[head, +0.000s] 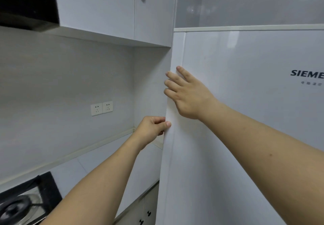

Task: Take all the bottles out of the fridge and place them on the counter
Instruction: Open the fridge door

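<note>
The white fridge door [245, 102] fills the right half of the view and is closed. My left hand [152, 128] grips the door's left edge, fingers curled behind it and thumb on the front. My right hand [187, 95] lies higher on the same edge, palm on the door face and fingertips reaching over the edge. The white counter [105, 168] runs to the left of the fridge. No bottles are in view; the fridge's inside is hidden.
A black gas hob [26, 202] sits on the counter at the lower left. A black range hood [28, 5] hangs at the upper left, white wall cabinets [122, 9] beside it. Two wall sockets [101, 108] are on the backsplash.
</note>
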The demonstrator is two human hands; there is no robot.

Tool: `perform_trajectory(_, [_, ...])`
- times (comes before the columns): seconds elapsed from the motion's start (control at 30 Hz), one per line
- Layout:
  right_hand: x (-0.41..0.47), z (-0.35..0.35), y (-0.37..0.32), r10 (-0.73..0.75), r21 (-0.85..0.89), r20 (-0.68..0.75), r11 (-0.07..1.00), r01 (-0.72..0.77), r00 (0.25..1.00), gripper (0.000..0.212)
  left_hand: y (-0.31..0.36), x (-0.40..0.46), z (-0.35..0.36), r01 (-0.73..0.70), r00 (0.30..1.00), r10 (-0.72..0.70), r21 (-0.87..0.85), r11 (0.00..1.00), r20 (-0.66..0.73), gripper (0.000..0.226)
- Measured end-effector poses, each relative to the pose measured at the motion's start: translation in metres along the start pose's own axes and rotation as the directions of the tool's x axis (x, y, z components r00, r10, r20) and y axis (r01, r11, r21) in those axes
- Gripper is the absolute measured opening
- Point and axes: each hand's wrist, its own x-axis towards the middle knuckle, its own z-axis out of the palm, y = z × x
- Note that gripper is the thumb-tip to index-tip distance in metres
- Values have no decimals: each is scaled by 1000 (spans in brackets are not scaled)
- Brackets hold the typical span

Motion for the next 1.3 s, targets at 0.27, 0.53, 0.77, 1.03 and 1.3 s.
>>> perform_trajectory(0.27, [-6,-69,-26,-24,66,-149,997,34,989,42,24,-92,-5,44,991,-38,44,998,-130,19])
perform_trajectory(0.53, [-24,-128,-40,-46,124,-232,989,77,972,36,48,-171,7,75,967,-59,55,996,-249,19])
perform_trajectory(0.77, [-36,-165,-46,-51,150,-286,984,97,957,37,64,-217,21,62,949,-35,77,995,-315,12])
perform_trajectory(1.03, [-55,-202,-53,-39,184,-332,977,105,942,38,77,-262,35,57,938,-19,99,993,-347,11])
perform_trajectory(1.3, [-82,-254,-59,-41,232,-368,963,135,929,40,91,-318,51,62,935,-1,161,985,-354,16])
